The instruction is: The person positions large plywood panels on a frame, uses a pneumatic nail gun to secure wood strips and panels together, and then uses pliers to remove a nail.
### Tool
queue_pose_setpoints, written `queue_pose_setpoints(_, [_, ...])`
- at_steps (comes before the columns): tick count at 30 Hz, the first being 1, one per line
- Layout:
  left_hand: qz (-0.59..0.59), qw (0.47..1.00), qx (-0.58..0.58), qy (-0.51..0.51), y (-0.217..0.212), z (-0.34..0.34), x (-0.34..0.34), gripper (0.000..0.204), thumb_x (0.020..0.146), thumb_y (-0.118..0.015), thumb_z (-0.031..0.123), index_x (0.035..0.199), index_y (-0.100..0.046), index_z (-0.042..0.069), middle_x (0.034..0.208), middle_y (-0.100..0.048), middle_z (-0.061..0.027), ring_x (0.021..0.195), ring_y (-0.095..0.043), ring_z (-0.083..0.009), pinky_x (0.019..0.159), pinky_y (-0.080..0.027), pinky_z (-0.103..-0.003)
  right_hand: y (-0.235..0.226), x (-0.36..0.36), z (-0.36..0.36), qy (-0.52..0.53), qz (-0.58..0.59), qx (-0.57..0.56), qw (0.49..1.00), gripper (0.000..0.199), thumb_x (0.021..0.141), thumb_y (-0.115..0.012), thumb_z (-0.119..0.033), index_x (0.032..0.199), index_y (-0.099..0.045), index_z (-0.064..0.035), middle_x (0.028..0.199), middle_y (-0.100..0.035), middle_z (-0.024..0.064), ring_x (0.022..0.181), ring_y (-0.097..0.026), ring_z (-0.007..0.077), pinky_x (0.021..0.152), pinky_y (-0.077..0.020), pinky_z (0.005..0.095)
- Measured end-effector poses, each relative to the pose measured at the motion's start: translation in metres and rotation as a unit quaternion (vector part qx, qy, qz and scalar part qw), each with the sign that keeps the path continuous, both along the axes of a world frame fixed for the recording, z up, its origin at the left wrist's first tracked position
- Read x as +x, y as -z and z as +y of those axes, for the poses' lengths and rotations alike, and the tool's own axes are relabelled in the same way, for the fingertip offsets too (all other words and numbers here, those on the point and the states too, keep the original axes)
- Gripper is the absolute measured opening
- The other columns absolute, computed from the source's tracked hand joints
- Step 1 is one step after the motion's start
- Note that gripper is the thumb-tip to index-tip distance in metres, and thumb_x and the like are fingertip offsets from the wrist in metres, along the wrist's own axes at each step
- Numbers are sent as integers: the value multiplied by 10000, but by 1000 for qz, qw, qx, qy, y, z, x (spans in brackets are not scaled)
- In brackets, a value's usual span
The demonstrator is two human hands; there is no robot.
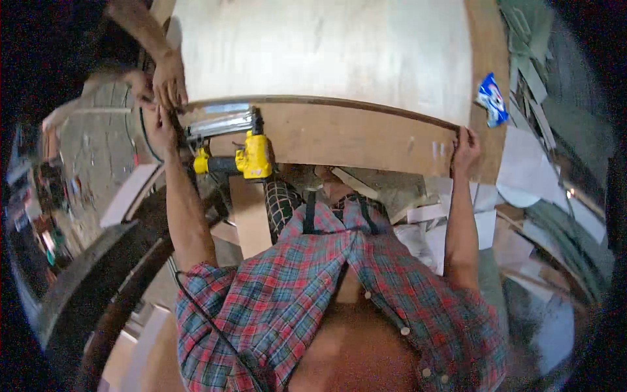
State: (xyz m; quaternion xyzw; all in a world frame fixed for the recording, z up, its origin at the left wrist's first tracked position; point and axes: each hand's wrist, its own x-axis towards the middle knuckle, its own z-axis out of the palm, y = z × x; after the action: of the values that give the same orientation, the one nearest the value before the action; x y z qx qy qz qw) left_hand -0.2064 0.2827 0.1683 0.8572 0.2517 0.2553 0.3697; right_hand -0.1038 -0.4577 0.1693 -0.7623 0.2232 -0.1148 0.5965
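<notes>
The person stood against the near edge of a broad plywood table [326, 52], both arms stretched wide along a thin dark strip [326, 102] that ran in a shallow curve across the panel, above a band of brown board edge [346, 137]. The left hand [160, 127] was closed on the strip's left end, fingers curled and pinching it against the corner of the board; the right hand [465, 147] gripped the far right end, fingers hooked over the top and thumb below, pressing it down onto the edge. A second person's hand [168, 81] came in from the upper left and rested, fingers together, on the same left corner, touching or very nearly touching the left hand. A yellow nail gun [241, 147] lay on the board just right of the left hand, untouched, its silver magazine parallel to the strip. A blue and white packet [492, 98] sat near the right corner, clear of the right hand. Scraps of wood and paper [431, 215] littered the floor below. Judgement: the strip looked seated at both ends but its middle could not be checked for gaps. To do this well, both ends should be held flush with even pressure, the strip's top line kept level with the panel face, and fingers kept off the line where the gun would bear.
</notes>
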Motion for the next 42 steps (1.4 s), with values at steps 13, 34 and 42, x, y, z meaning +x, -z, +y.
queue_pose_setpoints(13, [-50,989,-137,-13,0,8,-9,309,918,-618,224,1166,-645,41,1009,-694,-78,896,-606,-92,782,-471,-236,16,0,10,14,-70,-167,983,196,911,-630,-176,1033,-634,-23,841,-634,30,663,-547,79,542,-447,210])
queue_pose_setpoints(34, [-51,989,-141,14,10,15,-12,334,928,-603,164,1168,-597,-68,1074,-659,-91,947,-591,-104,851,-453,-222,19,0,-5,-54,-159,-365,916,332,904,-650,-269,1073,-639,17,903,-628,42,784,-556,105,674,-449,239])
queue_pose_setpoints(42, [-1,991,87,101,18,43,-12,349,944,-574,201,1204,-586,-32,1106,-658,-116,995,-589,-121,873,-442,-229,19,1,-3,-19,-110,-369,923,371,887,-662,-299,1059,-651,30,950,-655,96,855,-584,153,767,-467,275])
